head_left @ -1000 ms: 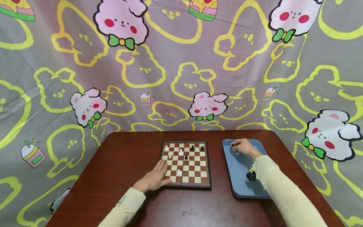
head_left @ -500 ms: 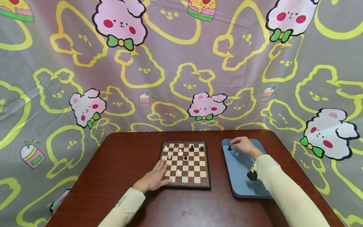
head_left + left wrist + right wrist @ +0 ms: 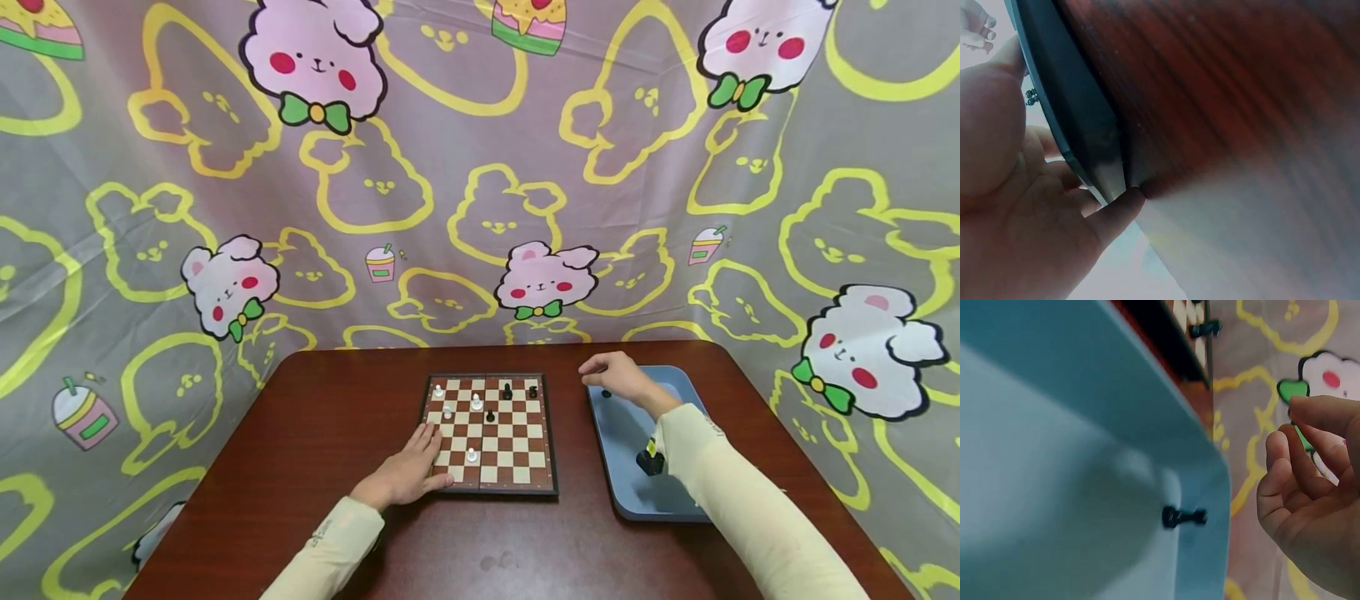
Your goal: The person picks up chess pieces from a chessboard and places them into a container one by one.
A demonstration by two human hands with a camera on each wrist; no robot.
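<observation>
My left hand (image 3: 405, 468) rests with extended fingers over the left edge of a brown-and-cream chessboard (image 3: 517, 477). In the left wrist view its fingers lie along the board's dark side (image 3: 1079, 106), with one fingertip down at the tabletop. My right hand (image 3: 621, 379) hovers over the far left rim of a blue tray (image 3: 626, 487), fingers loosely bent and nothing between them. Beneath it a black chess piece (image 3: 1184, 517) stands inside the tray's corner. On the board are several white pieces, one a pawn (image 3: 471, 455), and black pieces such as the tall one (image 3: 507, 391).
The board and tray sit apart on a dark reddish wooden table (image 3: 345, 400). A patterned curtain (image 3: 420, 208) surrounds the table's back and sides. The right forearm's sleeve (image 3: 727, 467) passes over the tray's right side, with a black wrist camera (image 3: 650, 458) strapped on.
My right hand has let go of the black chess piece, leaving it standing in the tray, then moved left to the tray's rim. My left hand has stayed on the board.
</observation>
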